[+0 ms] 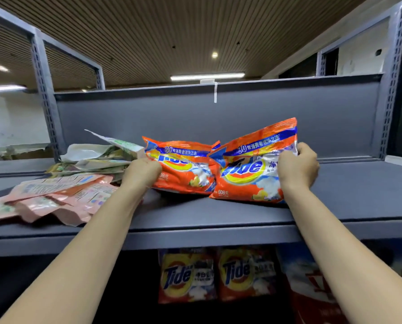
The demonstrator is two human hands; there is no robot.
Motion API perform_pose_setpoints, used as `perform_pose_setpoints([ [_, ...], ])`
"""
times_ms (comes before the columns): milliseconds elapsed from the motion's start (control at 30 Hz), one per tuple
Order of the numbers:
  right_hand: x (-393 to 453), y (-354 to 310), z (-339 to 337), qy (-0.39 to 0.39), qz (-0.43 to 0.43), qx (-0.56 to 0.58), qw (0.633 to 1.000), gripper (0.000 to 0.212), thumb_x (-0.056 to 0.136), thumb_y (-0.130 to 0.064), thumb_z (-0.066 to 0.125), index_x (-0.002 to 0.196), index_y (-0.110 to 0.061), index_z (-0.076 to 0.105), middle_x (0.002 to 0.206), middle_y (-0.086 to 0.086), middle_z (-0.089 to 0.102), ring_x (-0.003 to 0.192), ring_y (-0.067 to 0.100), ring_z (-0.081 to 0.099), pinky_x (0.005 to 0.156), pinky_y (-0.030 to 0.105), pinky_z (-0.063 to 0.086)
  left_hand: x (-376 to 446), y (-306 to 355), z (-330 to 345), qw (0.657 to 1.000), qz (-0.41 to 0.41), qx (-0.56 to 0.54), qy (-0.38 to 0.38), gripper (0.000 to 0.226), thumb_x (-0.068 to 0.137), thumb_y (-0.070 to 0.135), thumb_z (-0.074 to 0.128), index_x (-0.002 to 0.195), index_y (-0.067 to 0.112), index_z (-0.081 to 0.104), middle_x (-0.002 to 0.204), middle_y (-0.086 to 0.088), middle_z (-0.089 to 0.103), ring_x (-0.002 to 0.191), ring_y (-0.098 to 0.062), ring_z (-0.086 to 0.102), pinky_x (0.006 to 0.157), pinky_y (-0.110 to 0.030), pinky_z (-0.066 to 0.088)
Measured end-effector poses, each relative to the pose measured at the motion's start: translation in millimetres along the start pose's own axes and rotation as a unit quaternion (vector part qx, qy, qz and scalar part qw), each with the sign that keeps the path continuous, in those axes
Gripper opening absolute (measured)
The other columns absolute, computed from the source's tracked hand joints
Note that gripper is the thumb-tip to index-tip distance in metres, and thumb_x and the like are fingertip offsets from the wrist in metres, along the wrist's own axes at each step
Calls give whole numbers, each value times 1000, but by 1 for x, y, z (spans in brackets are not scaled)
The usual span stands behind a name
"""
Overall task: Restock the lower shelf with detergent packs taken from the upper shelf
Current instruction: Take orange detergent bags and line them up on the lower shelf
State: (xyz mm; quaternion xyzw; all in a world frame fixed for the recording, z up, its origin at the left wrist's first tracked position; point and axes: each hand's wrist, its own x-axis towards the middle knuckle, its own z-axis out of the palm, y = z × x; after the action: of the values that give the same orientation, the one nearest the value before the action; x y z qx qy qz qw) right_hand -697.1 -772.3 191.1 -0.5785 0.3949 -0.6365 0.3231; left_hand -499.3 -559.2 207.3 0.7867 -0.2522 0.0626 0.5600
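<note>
Two orange detergent packs with blue bands and a yellow-ringed logo stand tilted on the upper shelf (218, 216), touching. The left hand (142, 172) grips the left pack (183, 169) at its left edge; the right hand (298, 169) grips the right pack (249, 169) at its right edge. Bare shelf lies right of them; pink pouches (55, 197) crowd the left. Two more packs (216, 274) stand on the lower shelf

I see a heap of pale pink pouches (53, 199) lying flat at the left, and just behind them a stack of white and green pouches (97, 157). Overhead runs a slatted brown ceiling (148, 31) with a long strip light (207, 76) and a round spot lamp (214, 54). At lower right a red and blue bag (312, 288) shows partly.
</note>
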Motion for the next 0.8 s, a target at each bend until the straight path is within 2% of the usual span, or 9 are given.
perform_pose_setpoints([
  [33,-3,1,-3,6,5,8,1000,12,71,-9,43,62,-11,35,58,-5,47,53,14,39,49,25,29,-5,0,-1,998,-33,-43,-6,31,58,23,48,80,6,62,79,-17,60,69,-32,61,58,-33,47],
  [133,-10,4,-7,8,16,27,999,11,75,-10,43,65,-13,39,62,-10,51,56,13,44,52,27,34,-10,-4,-6,976,-131,-170,-33,16,65,31,52,65,15,49,46,-4,53,28,-11,46,33,-13,34],
  [267,-12,3,-10,-7,32,30,999,6,82,-13,43,83,-17,46,74,-7,50,64,15,46,59,29,31,-7,-5,-3,959,-204,-184,-65,31,80,47,64,83,16,59,41,3,60,46,-15,59,47,-23,42],
  [333,-10,4,-11,-32,68,32,997,17,83,-20,45,97,-15,51,81,-6,51,76,21,49,68,30,34,-3,1,2,948,-230,-203,-87,25,85,35,67,89,11,61,49,-3,65,44,-17,61,52,-30,48],
  [400,-8,4,-12,-89,85,47,991,22,78,-33,49,91,-18,58,80,-8,59,85,23,57,73,34,42,1,6,6,932,-257,-242,-78,19,90,19,62,104,6,59,75,-10,71,53,-21,63,66,-38,54],
  [500,-7,6,-15,-149,78,79,983,24,76,-44,64,73,-20,65,82,-3,70,89,24,66,85,43,53,1,9,15,920,-252,-299,-20,28,93,13,58,118,1,55,93,-12,66,63,-21,60,74,-39,54],
  [600,-12,9,-21,-115,30,86,989,26,85,-39,63,65,-22,62,70,-11,65,75,15,64,74,33,49,-6,4,26,911,-198,-354,69,38,90,21,63,121,1,54,101,-12,68,77,-22,66,81,-40,56],
  [700,-21,8,-32,-50,2,75,996,33,89,-39,60,60,-23,55,60,-18,56,57,-3,52,56,24,35,-19,2,27,935,-146,-271,179,50,88,38,59,124,4,54,122,-13,62,107,-30,61,96,-41,49],
  [800,-27,7,-48,-17,-2,84,996,33,90,-38,60,61,-23,53,62,-17,54,56,-3,50,57,24,32,-39,3,19,950,-96,-170,245,56,93,49,49,117,-1,57,122,-16,60,112,-35,56,93,-37,43],
])
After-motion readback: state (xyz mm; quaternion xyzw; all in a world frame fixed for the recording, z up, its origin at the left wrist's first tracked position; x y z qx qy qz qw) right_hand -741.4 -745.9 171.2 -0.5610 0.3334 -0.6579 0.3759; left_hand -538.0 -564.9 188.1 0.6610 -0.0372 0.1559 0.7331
